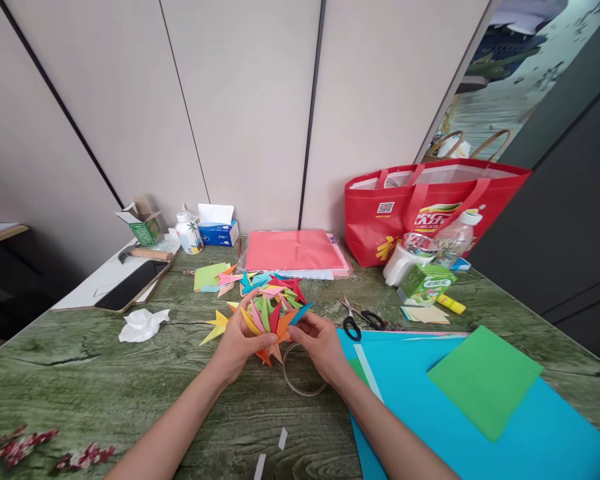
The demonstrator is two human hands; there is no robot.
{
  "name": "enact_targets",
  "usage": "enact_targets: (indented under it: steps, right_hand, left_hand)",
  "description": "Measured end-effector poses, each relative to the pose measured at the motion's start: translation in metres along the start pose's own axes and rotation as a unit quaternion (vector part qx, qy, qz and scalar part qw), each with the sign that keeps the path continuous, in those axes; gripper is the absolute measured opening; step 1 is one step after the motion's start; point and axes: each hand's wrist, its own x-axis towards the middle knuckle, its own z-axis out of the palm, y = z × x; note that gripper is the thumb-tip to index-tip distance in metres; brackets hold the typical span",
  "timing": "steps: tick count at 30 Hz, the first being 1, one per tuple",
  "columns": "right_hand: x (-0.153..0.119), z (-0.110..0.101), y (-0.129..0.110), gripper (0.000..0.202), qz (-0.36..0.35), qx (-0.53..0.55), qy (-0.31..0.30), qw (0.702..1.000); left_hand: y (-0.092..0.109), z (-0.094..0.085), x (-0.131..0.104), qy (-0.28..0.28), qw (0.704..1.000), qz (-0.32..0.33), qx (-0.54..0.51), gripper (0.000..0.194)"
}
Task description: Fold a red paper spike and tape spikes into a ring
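A ring of folded paper points (266, 315) in yellow, green, pink, red, orange and blue is held between my two hands above the table. My left hand (243, 337) grips its left side, thumb across the front. On its right edge, by a blue point, the fingers of my right hand (314, 339) close. Beneath my right hand lies a thin pale hoop (304, 392). Several more folded paper pieces (219, 327) lie behind and left of the ring, some partly hidden by it.
Black-handled scissors (351, 325) rest at the edge of large blue paper (420, 400), which bears a green square (486, 383). A red bag (375, 213), green carton (425, 283) and glue stick (451, 305) stand or lie right. A phone (133, 285), hammer (147, 253) and crumpled tissue (143, 326) lie left.
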Motion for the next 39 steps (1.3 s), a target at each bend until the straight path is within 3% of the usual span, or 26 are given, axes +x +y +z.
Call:
enact_targets:
  steps: [9,16,29,39]
  right_hand:
    - [-0.0011,0.0009,-0.0015,0.025,-0.002,-0.04,-0.036,0.999]
    - [-0.0011,0.0019,-0.0001,0.02,0.003,-0.025,0.004,1.0]
    - [-0.0029,0.0021,0.0004,0.023,0.013,-0.025,-0.007,1.0]
    - [-0.0004,0.0017,0.0053,0.026,0.022,0.005,0.058,0.998]
  left_hand:
    - [0.0013,-0.0025,0.0003,-0.025,0.999,-0.034,-0.008,0.095]
    - [0.0069,-0.0048,0.0055,0.03,0.999,-0.002,-0.013,0.096]
    - [0.0024,-0.0029,0.0007,-0.035,0.998,-0.039,-0.019,0.094]
    - [-0.0023,-0.0003,0.0054,0.092,0.996,0.014,-0.003,0.089]
